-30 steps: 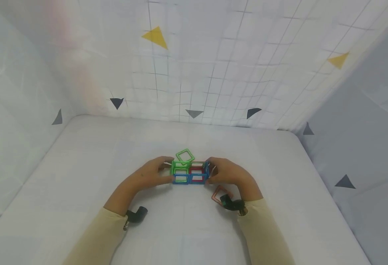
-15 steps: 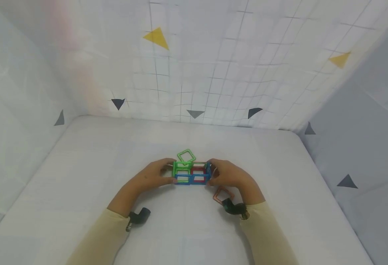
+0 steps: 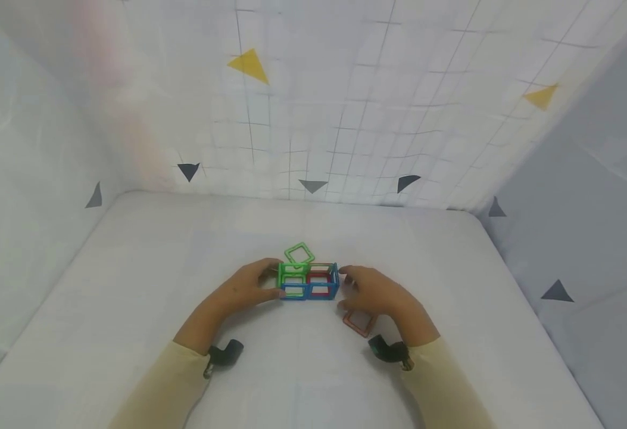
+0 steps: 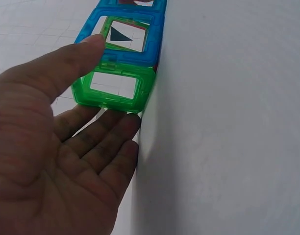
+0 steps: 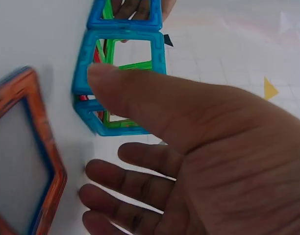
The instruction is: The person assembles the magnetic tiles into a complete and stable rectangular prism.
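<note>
A low open box of magnetic tiles [image 3: 309, 292] stands on the table, with blue frames along the front and green and red ones inside. My left hand [image 3: 243, 286] holds its left end. In the left wrist view the thumb presses a blue tile [image 4: 125, 58], and the fingers lie behind the green end tile [image 4: 115, 104]. My right hand [image 3: 380, 292] is beside the right end, fingers spread and apart from the box. In the right wrist view its thumb overlaps a blue tile [image 5: 85, 63]; contact is unclear there. An orange tile [image 3: 355, 329] lies beneath the right hand.
A loose green tile [image 3: 294, 246] lies flat just behind the box. White sheeting with grid lines and coloured triangles rises behind the white table [image 3: 302, 375]. Grey panels [image 3: 586, 238] border the right side.
My right hand has let go of the box's right end and drawn back to the right and toward me. The left hand keeps its hold, and the box stays in place.
</note>
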Demonstrator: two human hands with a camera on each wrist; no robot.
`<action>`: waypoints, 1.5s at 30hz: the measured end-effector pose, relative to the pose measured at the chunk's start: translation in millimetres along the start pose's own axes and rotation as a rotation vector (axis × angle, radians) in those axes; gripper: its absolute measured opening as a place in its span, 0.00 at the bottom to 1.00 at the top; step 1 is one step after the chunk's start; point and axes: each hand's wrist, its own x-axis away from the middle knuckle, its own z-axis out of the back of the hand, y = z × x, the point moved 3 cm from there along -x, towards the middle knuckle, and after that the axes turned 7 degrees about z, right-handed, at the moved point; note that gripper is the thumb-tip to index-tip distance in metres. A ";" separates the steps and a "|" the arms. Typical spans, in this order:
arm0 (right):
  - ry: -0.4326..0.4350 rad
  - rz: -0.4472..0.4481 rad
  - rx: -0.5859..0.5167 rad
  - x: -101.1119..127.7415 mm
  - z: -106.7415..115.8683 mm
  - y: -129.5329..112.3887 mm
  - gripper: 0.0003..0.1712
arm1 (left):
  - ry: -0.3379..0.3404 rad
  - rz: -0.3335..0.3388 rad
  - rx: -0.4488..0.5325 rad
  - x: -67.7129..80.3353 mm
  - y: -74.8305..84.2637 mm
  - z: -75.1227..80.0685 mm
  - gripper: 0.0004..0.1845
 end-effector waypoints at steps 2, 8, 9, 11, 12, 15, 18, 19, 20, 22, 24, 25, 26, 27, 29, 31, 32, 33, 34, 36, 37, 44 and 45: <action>-0.007 -0.012 0.024 6.4 0.1 0.6 0.44 | 0.003 0.005 0.001 -0.1 -1.2 0.1 0.40; -0.026 -0.051 0.094 25.0 -1.4 7.4 0.41 | 0.009 0.017 0.000 1.1 -1.7 1.7 0.41; -0.029 -0.064 0.100 27.7 -2.0 9.0 0.41 | 0.008 0.018 -0.003 1.2 -1.4 1.8 0.41; -0.035 -0.082 0.109 31.8 -2.7 11.9 0.41 | 0.005 0.020 -0.005 1.2 -0.5 2.2 0.41; -0.037 -0.089 0.111 33.7 -2.4 12.1 0.41 | 0.004 0.019 -0.006 1.1 -0.3 2.4 0.41; -0.035 -0.100 0.132 37.6 -2.1 12.3 0.39 | 0.003 0.018 -0.007 0.5 0.5 3.0 0.41; -0.032 -0.116 0.138 40.8 -3.0 11.1 0.36 | -0.003 0.015 -0.005 -0.3 0.3 2.5 0.41; -0.030 -0.119 0.140 41.8 -3.4 10.6 0.35 | -0.005 0.010 -0.007 -0.7 0.0 2.0 0.42; -0.027 -0.121 0.144 42.6 -3.9 10.1 0.35 | -0.006 0.005 -0.009 -1.1 -0.2 1.6 0.42; -0.019 -0.122 0.153 44.4 -4.4 8.9 0.33 | -0.006 -0.003 -0.013 -1.4 -0.5 0.9 0.42; -0.007 -0.119 0.165 45.5 -4.6 7.5 0.31 | -0.003 -0.002 -0.015 -1.6 -0.5 0.7 0.42; -0.002 -0.120 0.169 45.9 -4.6 6.8 0.30 | -0.001 -0.005 -0.017 -1.6 -0.4 0.7 0.42; 0.001 -0.119 0.172 46.0 -4.7 6.3 0.29 | 0.000 -0.004 -0.017 -1.4 0.0 1.0 0.42; 0.004 -0.117 0.175 46.2 -4.7 5.8 0.27 | 0.000 -0.001 -0.016 -1.3 0.1 1.1 0.42; 0.007 -0.118 0.173 45.6 -5.5 5.9 0.25 | -0.001 0.002 -0.015 -1.3 0.3 1.5 0.42; 0.006 -0.119 0.168 45.2 -6.2 6.2 0.23 | -0.004 0.000 -0.016 -1.3 0.2 1.5 0.42; 0.006 -0.120 0.166 44.7 -7.0 6.9 0.23 | -0.006 -0.001 -0.015 -1.2 0.2 1.5 0.42; 0.005 -0.122 0.163 44.5 -7.5 7.4 0.23 | -0.007 -0.004 -0.014 -1.1 0.2 1.3 0.42; 0.004 -0.123 0.160 44.1 -8.3 8.0 0.22 | -0.008 -0.002 -0.011 -0.9 0.1 1.2 0.42; 0.004 -0.111 0.161 43.7 -9.1 8.6 0.22 | -0.010 0.001 -0.003 -0.2 0.0 0.9 0.41; 0.007 -0.101 0.163 43.6 -9.4 8.8 0.23 | -0.009 0.002 -0.001 0.2 -0.1 0.6 0.41; 0.039 0.026 0.165 43.9 -0.4 1.2 0.25 | -0.006 0.025 0.013 1.3 -1.9 -1.5 0.41; 0.041 0.046 0.158 44.0 2.4 -1.3 0.26 | -0.004 0.020 0.010 1.3 -1.7 -1.5 0.41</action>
